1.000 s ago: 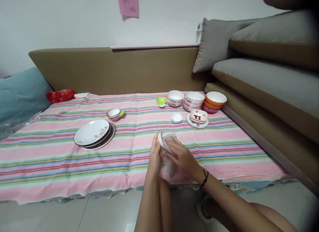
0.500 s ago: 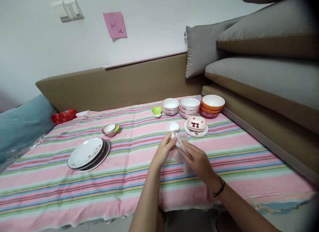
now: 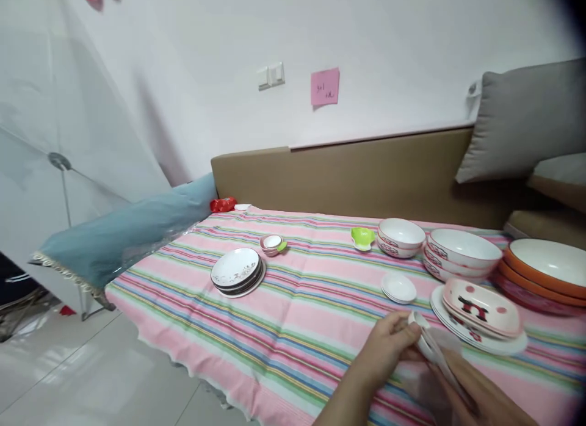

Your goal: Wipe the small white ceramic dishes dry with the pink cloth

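Two white spoons (image 3: 425, 343), seemingly nested, are between my hands above the near right of the striped cloth. My left hand (image 3: 389, 343) is closed around their bowl end, thumb on top. At the handle end, my right hand (image 3: 480, 389) grips them, its fingers partly hidden and blurred. Something thin and translucent (image 3: 419, 383), perhaps a plastic bag, hangs below the hands. Just beyond them lie a small stack of white saucers (image 3: 398, 287) and pink rectangular dishes (image 3: 488, 307) on white plates (image 3: 513, 345).
Stacked white bowls (image 3: 401, 234), more patterned bowls (image 3: 462, 249) and orange bowls (image 3: 549, 264) stand along the right back. A green dish (image 3: 363, 237) is beside them. Plates (image 3: 235, 267) and small bowls (image 3: 273, 241) sit further left. Sofa back (image 3: 343, 182) borders the cloth.
The view has swung left, so the dishes appear further right and the floor at left shows. My hands still hold the spoons, now lower right in the picture.
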A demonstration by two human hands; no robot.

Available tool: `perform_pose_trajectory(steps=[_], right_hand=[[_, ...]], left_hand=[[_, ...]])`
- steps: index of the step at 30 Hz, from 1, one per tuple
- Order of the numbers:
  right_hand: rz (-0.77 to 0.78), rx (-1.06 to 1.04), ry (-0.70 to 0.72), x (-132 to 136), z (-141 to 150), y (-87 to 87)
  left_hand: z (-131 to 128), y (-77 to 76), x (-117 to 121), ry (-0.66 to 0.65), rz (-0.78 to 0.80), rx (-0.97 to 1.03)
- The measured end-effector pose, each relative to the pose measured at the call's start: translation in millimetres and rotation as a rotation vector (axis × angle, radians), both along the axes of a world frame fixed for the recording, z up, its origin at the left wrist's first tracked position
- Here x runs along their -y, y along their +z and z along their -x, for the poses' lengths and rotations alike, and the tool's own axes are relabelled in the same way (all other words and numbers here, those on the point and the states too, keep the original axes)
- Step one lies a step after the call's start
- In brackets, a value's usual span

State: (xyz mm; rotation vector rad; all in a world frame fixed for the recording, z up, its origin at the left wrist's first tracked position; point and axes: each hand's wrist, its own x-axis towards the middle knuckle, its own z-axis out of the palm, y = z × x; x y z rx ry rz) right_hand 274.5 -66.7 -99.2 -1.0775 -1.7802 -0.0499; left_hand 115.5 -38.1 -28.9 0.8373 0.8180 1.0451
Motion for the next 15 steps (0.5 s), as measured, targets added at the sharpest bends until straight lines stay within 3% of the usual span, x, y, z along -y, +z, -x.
perform_pose_trajectory(steps=[5, 7, 9, 11, 13, 15], right_hand=[[-0.213, 0.190, 0.122, -1.2, 28.6, 16.1], [-0.169, 0.243, 0.044, 1.2, 35.8, 27.0], [-0.142, 0.209, 0.012, 4.3, 38.9, 35.8], [0.010, 0.125, -0.039, 7.2, 39.8, 42.4], [0.055, 0.104, -0.039, 8.5, 40.5, 47.3], [-0.024, 0.133, -0.032, 7.4, 42.0, 50.3]], left_hand=[[-0.3, -11.4, -8.2, 0.163, 0.122, -0.220], [3.4, -8.7, -8.1, 0.179, 0.075, -0.244], [6.3, -3.5, -5.9, 0.072, 0.031, -0.198], [6.9, 1.0, -3.7, -0.048, -0.023, -0.124], [5.6, 2.2, -4.0, -0.014, -0.067, -0.066], [3.5, 0.1, -7.1, 0.042, -0.034, -0.071]])
